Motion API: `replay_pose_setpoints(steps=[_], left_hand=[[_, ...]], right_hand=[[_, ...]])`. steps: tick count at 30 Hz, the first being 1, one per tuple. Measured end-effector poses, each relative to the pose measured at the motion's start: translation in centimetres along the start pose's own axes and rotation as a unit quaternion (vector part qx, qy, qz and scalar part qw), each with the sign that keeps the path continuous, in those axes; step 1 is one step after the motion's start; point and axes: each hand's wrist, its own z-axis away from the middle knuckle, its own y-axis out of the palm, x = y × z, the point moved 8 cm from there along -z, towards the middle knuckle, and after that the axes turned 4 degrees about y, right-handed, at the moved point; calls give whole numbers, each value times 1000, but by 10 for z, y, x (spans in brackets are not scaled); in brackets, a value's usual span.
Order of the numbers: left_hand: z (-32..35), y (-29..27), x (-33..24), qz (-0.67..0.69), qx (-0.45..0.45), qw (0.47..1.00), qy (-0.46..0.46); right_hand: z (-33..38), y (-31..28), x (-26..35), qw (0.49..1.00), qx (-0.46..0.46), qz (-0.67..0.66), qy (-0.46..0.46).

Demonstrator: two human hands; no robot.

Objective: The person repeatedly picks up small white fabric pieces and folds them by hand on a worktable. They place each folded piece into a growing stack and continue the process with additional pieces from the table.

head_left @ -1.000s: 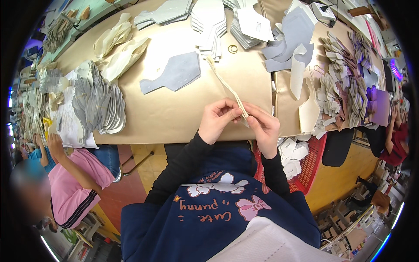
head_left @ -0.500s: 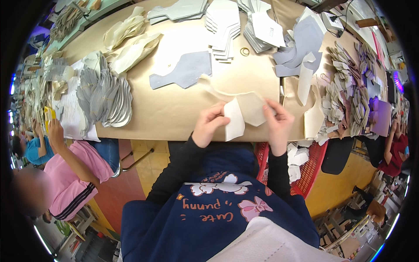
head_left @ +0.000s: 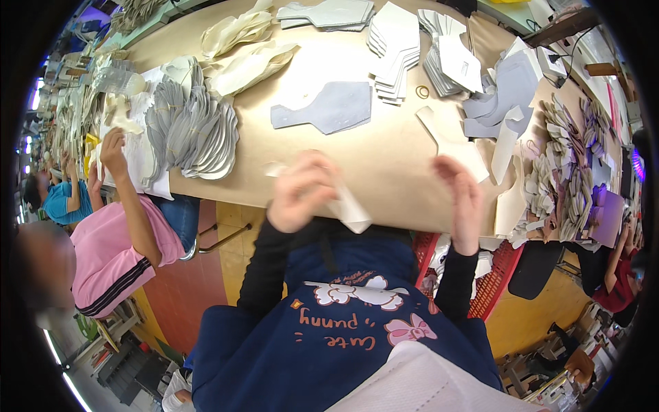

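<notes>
the limp cream piece is on the person's side of the grey panel, held off the table, with a bit showing on either side of the left hand. it looks thin and floppy, which is probably why it is gripped partway along. that hand is curled closed around it, fingers bent, though blur hides where the fingertips press. the right hand, right of the grey panel and nearer the person, is loosely open, fingers stretched forward, nothing seen in its grasp. just past those fingers lies a narrow-necked cutout, right of the grey panel (whether they touch, i cannot tell). beyond the grey panel, to its right, the white stack is fanned in steps, perhaps so single sheets lift off easily. left of the grey panel, the grey bundle seems banded, likely to keep its pieces together; beyond and left of the panel sit cream bundles.
</notes>
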Motion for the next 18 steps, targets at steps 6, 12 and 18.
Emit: replay_pose_setpoints(steps=[6,12,18], left_hand=[[4,137,-29,-245,239,902,265],[20,142,-36,-160,178,920,312],[-27,50,10,-284,-52,944,157]], right_hand=[[14,88,-57,916,252,-88,300],[20,74,-53,922,224,-154,276],[14,61,-60,941,165,-168,243]])
